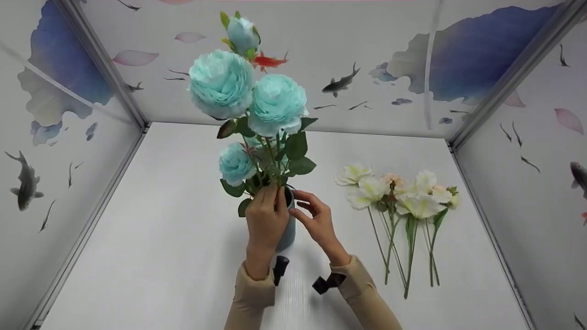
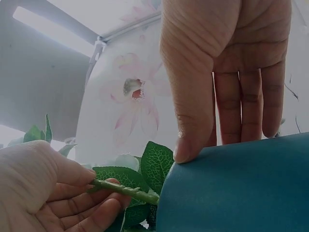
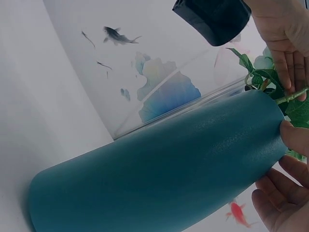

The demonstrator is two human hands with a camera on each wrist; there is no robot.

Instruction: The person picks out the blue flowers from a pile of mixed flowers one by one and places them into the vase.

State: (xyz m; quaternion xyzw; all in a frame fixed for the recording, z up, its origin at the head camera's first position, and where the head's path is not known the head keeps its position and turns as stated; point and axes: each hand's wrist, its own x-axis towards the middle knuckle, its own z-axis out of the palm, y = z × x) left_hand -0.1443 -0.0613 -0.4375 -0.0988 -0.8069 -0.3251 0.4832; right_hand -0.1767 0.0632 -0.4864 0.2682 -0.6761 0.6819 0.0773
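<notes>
A blue-green cylindrical vase point(image 1: 287, 233) stands upright on the white table, with tall artificial flowers point(image 1: 279, 103) in pale turquoise rising above its mouth. My left hand point(image 1: 266, 217) is at the base of the flowers; in the left wrist view its thumb and fingers pinch a green stem point(image 2: 123, 190) beside the vase rim. Several dark green leaves point(image 2: 157, 166) crowd that rim. From the right side, my right hand point(image 1: 320, 224) holds the top of the vase, its thumb at the rim and the fingers around the far side, as the right wrist view shows.
On the table to the right lie several white and peach artificial flowers point(image 1: 419, 204), stems towards me. Printed panels point(image 1: 367, 68) with fish and lotus motifs enclose the table on three sides. A black wrist device point(image 1: 328, 283) sits at the right cuff, another point(image 1: 280, 269) at the left.
</notes>
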